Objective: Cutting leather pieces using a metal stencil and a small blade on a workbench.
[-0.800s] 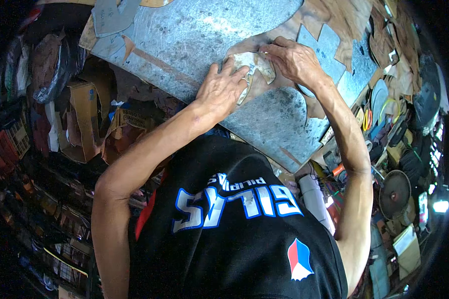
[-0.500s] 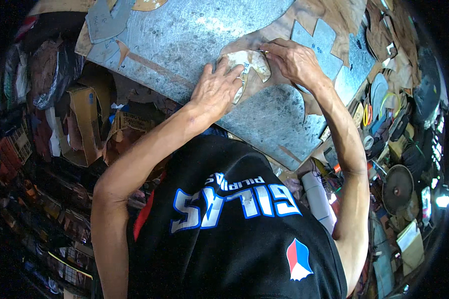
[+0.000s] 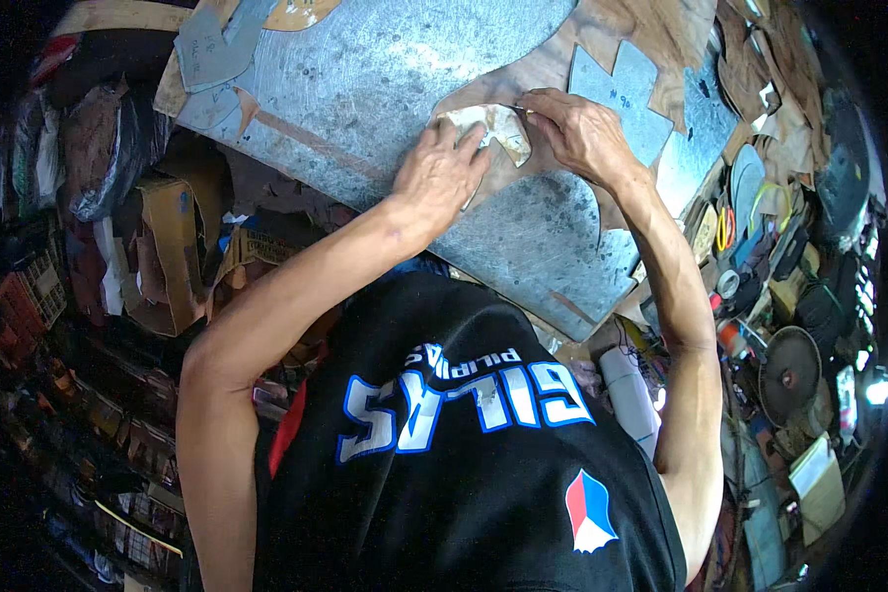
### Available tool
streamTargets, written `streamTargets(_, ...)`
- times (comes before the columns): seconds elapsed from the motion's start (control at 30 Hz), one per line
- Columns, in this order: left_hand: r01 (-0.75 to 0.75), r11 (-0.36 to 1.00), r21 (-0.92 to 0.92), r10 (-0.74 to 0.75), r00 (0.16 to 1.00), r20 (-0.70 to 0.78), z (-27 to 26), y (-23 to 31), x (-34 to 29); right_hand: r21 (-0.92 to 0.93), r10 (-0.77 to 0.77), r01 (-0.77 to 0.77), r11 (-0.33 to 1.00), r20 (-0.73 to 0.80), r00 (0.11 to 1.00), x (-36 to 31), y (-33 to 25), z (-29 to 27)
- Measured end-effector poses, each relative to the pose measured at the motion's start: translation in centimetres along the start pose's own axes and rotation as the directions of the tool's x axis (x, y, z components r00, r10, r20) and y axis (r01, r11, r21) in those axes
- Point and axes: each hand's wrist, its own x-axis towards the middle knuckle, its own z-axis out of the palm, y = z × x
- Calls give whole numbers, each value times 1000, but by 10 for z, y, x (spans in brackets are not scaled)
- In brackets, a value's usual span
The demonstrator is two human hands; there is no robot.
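- Your left hand [image 3: 434, 168] rests palm down with its fingers spread, the fingertips on a pale, stained template [image 3: 505, 133]; it presses from above and does not close around anything.
- Your right hand [image 3: 582, 133] is bent at the template's upper right edge, thumb and fingers drawn together; you may have something thin and dark between the tips, but I cannot tell what, or how firmly it is gripped.
- The template lies between your two hands, flat on a brown sheet [image 3: 495, 184], its notched side turned toward you.
- Mottled grey worktop [image 3: 365, 79] shows on either side of that brown sheet.
- Just beyond your right hand lies a grey notched template [image 3: 617, 104].
- At the worktop's far left corner you have more grey pieces [image 3: 212, 54], overlapping.
- Below that corner stands an open cardboard box [image 3: 173, 257]; a white roll [image 3: 629, 390] is near your right elbow.
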Motion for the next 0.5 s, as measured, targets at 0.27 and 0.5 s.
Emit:
streamTargets(0.27, -39, 946, 323, -22, 983, 185, -19, 11, 21, -3, 25, -25, 1000, -43, 999, -6, -5, 5)
streamTargets(0.5, -49, 940, 338, -13, 984, 178, -19, 11, 21, 36, 43, -42, 998, -33, 999, -5, -3, 6)
